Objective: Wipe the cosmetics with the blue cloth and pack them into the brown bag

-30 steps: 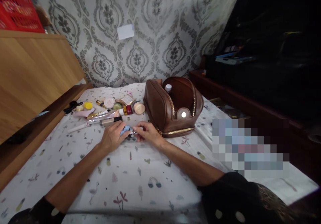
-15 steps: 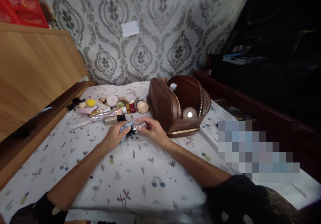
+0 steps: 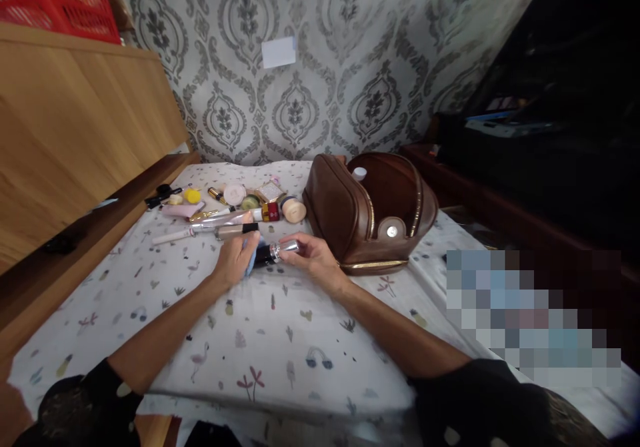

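Note:
My left hand [image 3: 237, 258] is closed on a light blue cloth [image 3: 251, 260] pressed against the dark end of a small black and silver tube [image 3: 274, 253]. My right hand [image 3: 311, 255] pinches the silver end of that same tube just above the bed sheet [image 3: 260, 340]. An open brown leather toiletry bag [image 3: 369, 212] stands right beside my right hand, with a white-capped bottle and a round white lid showing inside.
Several cosmetics lie in a row beyond my hands: tubes, small jars, a compact [image 3: 233, 193], a yellow cap [image 3: 192, 195]. A wooden headboard [image 3: 75, 127] rises on the left, dark furniture [image 3: 540, 167] on the right, a patterned wall behind.
The tube has turned in my hands so its silver end points toward my right hand. The left hand's cloth has slid along it. My view has shifted left.

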Demonstrator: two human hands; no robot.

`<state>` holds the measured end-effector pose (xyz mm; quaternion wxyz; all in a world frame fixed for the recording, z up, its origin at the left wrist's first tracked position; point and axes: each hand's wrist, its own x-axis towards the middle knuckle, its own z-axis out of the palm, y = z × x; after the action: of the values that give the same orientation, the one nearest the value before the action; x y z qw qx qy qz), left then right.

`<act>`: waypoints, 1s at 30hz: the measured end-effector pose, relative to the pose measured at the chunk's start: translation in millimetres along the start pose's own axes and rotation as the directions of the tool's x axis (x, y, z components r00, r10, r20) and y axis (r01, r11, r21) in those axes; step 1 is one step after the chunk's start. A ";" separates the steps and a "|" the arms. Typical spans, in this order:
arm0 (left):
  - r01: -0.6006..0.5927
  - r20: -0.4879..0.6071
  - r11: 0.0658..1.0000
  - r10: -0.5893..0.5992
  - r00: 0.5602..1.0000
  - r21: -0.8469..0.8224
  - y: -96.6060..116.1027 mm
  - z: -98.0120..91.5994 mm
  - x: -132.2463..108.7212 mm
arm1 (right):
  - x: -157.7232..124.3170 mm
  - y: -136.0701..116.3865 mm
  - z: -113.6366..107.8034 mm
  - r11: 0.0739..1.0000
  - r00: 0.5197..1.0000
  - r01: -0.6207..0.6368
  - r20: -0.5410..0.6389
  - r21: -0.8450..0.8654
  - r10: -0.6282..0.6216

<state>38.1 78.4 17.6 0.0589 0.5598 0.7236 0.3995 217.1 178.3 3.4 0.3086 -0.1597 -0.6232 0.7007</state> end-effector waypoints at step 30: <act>0.033 -0.067 0.911 -0.066 0.996 -0.410 24.9 15.3 -11.1 | -5.7 7.7 17.0 0.996 0.999 -0.036 0.010 0.075 0.036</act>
<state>69.3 78.1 19.3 0.1561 0.5005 0.6397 0.5621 209.3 161.3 -2.0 0.2989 -0.1559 -0.5947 0.7299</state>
